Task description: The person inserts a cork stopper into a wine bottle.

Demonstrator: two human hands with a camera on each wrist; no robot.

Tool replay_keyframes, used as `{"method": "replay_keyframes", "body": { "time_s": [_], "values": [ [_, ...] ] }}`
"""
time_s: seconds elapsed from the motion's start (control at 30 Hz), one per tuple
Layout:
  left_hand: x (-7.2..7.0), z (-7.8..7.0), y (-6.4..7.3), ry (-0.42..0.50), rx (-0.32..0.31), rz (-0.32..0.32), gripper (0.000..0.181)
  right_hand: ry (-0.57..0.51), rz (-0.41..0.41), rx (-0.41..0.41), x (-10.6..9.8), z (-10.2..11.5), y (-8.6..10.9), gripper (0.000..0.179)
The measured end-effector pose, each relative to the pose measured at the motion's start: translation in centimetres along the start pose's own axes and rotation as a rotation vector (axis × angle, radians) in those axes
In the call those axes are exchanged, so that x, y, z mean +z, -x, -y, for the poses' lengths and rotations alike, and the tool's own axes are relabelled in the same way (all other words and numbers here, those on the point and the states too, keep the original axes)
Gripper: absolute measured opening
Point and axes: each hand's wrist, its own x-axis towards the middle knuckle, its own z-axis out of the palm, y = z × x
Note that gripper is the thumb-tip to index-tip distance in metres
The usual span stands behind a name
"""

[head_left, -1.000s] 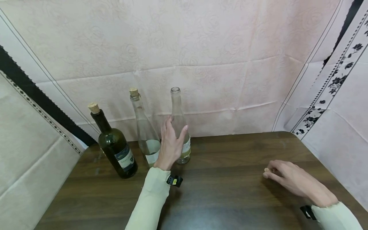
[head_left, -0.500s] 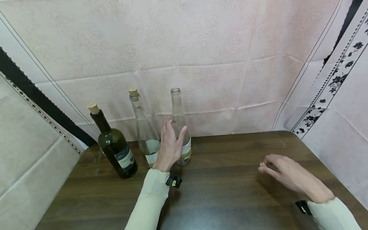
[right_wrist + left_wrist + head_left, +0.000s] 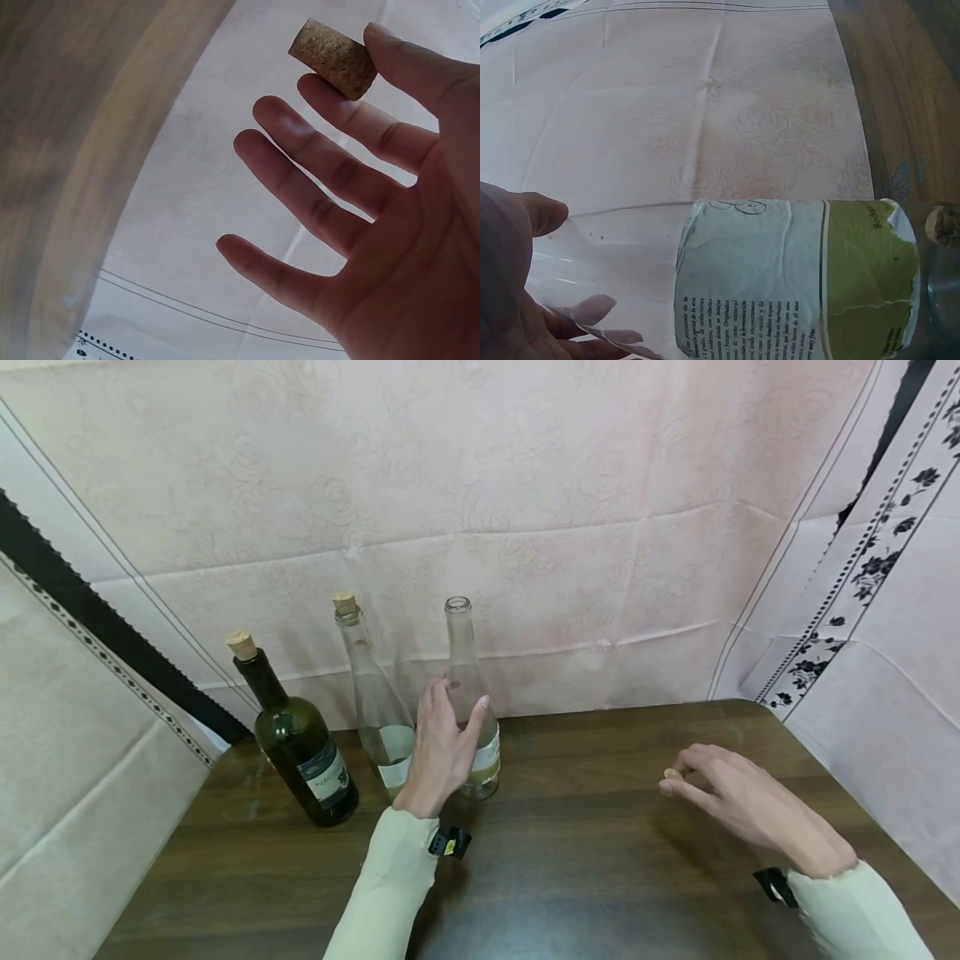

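My left hand grips the body of a clear glass bottle, which stands upright with an uncorked mouth. The left wrist view shows its torn white and green label, with my thumb and fingers around the glass. Farther right, above the table, my right hand pinches a cork between thumb and index finger; the other fingers are spread. Just left of my left hand stands another clear bottle with a cork in its neck. A dark green wine bottle, also corked, stands farther left.
The brown wooden table has a patterned cloth hanging behind it and at both sides. At the left wrist view's right edge is a cork; whether it lies inside the bottle or behind it I cannot tell.
My right hand has moved left and away from me, with the cork pinched in it. My left hand stays around the clear bottle, almost still.
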Motion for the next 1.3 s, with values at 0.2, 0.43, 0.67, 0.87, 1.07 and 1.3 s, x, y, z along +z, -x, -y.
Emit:
{"method": "replay_keyframes", "body": {
  "time_s": [0.2,0.43,0.67,0.87,1.07,1.3],
  "values": [
    [-0.1,-0.1,0.2,-0.024,0.01,-0.015,0.058,0.009,-0.028,-0.024,-0.3,0.6,-0.6,0.013],
    [-0.2,-0.1,0.6,-0.045,0.018,-0.014,0.06,-0.013,-0.02,-0.02,-0.5,1.4,-1.4,0.016],
    [-0.3,-0.5,1.1,-0.068,0.031,-0.014,0.057,-0.021,-0.068,-0.074,-0.8,2.0,-1.9,0.009],
    [-0.5,-0.7,1.5,-0.087,0.044,0.004,0.06,-0.013,-0.159,-0.147,-1.3,2.7,-2.3,0.005],
    [-0.5,-0.7,1.9,-0.101,0.076,0.003,0.059,-0.023,-0.221,-0.169,-1.8,3.5,-2.9,0.009],
    [-0.4,-0.9,2.5,-0.112,0.124,-0.009,0.06,-0.049,-0.265,-0.198,-2.5,4.3,-3.4,0.008]
  ]
}}
